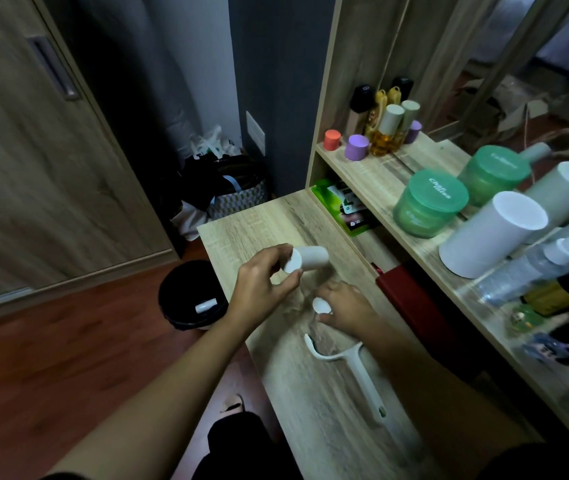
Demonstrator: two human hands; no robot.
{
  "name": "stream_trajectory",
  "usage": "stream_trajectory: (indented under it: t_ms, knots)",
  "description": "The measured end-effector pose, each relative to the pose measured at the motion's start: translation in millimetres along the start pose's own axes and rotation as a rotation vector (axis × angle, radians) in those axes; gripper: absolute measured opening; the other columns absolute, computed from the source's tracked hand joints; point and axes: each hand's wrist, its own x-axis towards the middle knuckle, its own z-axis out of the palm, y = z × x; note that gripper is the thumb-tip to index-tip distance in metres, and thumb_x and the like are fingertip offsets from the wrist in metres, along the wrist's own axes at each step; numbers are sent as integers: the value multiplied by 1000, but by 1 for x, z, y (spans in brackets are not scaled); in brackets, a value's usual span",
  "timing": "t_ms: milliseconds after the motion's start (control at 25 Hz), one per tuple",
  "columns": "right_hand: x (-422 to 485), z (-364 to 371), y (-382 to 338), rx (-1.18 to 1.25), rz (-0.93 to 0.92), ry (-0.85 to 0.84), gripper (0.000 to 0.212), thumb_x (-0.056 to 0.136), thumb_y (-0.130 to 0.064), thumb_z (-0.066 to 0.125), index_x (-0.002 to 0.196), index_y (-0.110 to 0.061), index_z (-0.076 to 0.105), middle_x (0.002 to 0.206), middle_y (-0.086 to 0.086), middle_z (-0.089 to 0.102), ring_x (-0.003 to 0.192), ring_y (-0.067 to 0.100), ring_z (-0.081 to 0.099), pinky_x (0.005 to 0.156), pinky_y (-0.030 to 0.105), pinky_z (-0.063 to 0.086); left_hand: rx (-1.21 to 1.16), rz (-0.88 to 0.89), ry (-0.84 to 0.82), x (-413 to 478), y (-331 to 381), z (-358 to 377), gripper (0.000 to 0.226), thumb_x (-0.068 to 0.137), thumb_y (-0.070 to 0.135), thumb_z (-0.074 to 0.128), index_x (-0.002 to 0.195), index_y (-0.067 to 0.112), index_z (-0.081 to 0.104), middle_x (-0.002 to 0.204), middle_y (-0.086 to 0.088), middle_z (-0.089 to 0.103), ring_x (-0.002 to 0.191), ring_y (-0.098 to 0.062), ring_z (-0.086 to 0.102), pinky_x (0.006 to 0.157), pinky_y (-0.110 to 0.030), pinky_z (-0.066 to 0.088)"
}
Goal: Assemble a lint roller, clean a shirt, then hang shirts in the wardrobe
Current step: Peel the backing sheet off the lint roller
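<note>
My left hand (262,282) grips a white lint roll (309,259) above the wooden desk (248,226), its round end cap turned toward me. My right hand (345,308) pinches a small white cap (321,305) and touches crumpled clear plastic wrap (305,299) lying on the desk. The white lint roller handle (356,367) lies flat on the desk below my right hand, its curved fork pointing left. No shirt is in view.
A black bin (189,296) with a white tube inside stands on the floor left of the desk. Jars and bottles crowd the shelf (380,174) at right, and a red box (411,299) sits under it. The wardrobe door (33,150) is at left.
</note>
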Motion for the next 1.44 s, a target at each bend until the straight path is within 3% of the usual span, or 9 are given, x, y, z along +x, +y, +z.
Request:
stream_trajectory:
  t_ms: [160,240,320,400,520,640,800,1160,1440]
  knots:
    - [8,5,-1,105,2,-42,50,84,-28,64,130,-14,51,136,11,49,125,27,44,104,35,37,-24,-12,-3,0,-1,-4,34,78,12,74,110,6,63,111,4,63,96,-2,60,84,-11,49]
    - [7,3,0,252,39,69,44,83,-25,65,125,-14,56,128,12,54,118,28,51,97,34,42,-79,-106,37,1,0,-8,32,79,11,73,109,8,64,106,8,64,89,2,61,79,-8,48]
    - [2,-6,0,579,143,318,40,82,-20,68,120,-12,60,117,11,60,104,26,59,86,29,48,-153,-255,131,4,-4,-11,25,82,10,70,106,13,65,95,13,65,79,6,61,73,-8,48]
    - [-8,-23,-6,1000,208,512,42,81,-12,69,122,-11,59,111,5,63,95,16,62,77,13,50,-322,-448,217,8,-12,-15,15,86,10,64,99,18,66,90,8,66,75,-2,62,73,-19,51]
    - [-25,-46,-16,1289,132,562,46,80,-9,70,124,-16,58,108,-3,64,96,8,63,75,9,50,-723,-726,243,13,-17,-17,13,92,7,53,88,12,64,90,-9,63,75,-15,63,72,-27,54]
    - [-36,-56,-21,1226,15,558,50,77,-8,73,121,-24,58,109,-5,64,94,1,64,78,10,48,-872,-808,166,15,-14,-15,16,94,8,49,87,9,63,89,-9,63,77,-19,67,75,-25,55]
    - [-42,-63,-23,1167,-50,567,52,75,-5,74,119,-26,56,106,-2,63,91,-4,64,79,8,47,-899,-801,117,14,-12,-13,17,95,9,48,87,10,63,89,-8,64,79,-20,68,81,-27,54]
    - [-43,-67,-25,1057,-86,598,49,73,-13,77,119,-22,60,103,3,68,95,13,66,83,15,50,-947,-796,112,10,-9,-14,15,95,10,48,88,8,62,89,-8,63,79,-20,66,80,-26,54]
    - [-47,-76,-38,913,-142,653,47,72,-14,77,117,-8,64,103,-1,58,92,-17,53,78,1,40,-1054,-917,97,7,-8,-11,17,97,12,43,95,4,58,91,-12,61,81,-21,62,64,-18,57]
